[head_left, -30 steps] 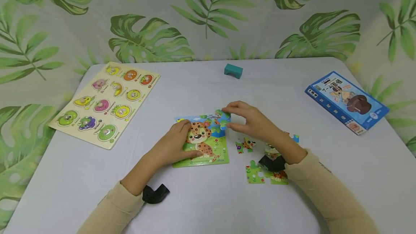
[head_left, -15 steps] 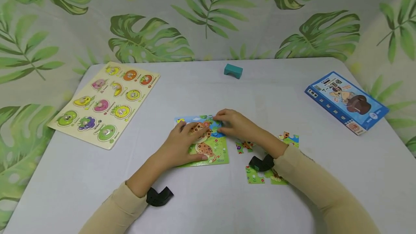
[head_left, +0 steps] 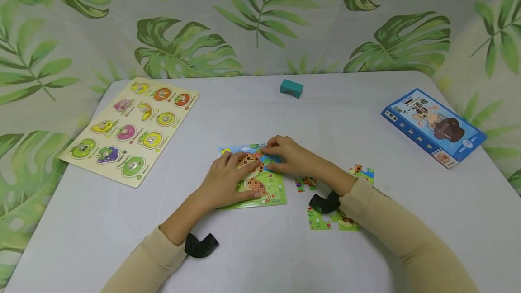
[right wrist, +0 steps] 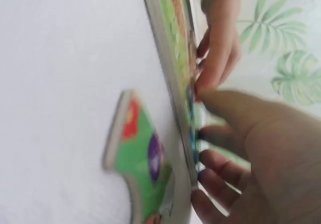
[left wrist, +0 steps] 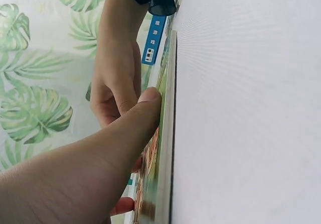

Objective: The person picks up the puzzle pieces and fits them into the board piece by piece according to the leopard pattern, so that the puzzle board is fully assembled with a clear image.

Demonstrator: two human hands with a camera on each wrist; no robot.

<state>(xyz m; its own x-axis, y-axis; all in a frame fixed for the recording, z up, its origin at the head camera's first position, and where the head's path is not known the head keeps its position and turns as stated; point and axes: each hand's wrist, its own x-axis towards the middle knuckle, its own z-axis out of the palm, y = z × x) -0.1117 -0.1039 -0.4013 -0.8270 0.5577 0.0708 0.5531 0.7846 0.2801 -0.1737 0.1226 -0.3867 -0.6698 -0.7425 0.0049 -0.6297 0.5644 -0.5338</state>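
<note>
A jigsaw board (head_left: 278,189) with a spotted leopard cub picture lies flat on the white table. My left hand (head_left: 221,182) rests across its left and middle part, fingers spread and thumb near the lower edge. At the board's upper right, my right hand (head_left: 293,155) holds a blue-and-green puzzle piece (head_left: 269,159) between thumb and fingers, down against the board. Its fingertips nearly meet the left hand's; the hands partly hide the piece's edges. A loose piece (right wrist: 143,158) with a red flower and purple spot lies beside the board in the right wrist view.
More loose pieces (head_left: 319,219) lie right of the board, partly under the right wrist's black camera mount (head_left: 324,203). A wooden fruit peg puzzle (head_left: 118,159) is at the left. A teal block (head_left: 291,88) stands at the back, a blue box (head_left: 435,125) at the right.
My right hand has brought the puzzle piece left and down from the board's upper right corner onto the board. My left hand has slid slightly right, its fingers spreading over the picture.
</note>
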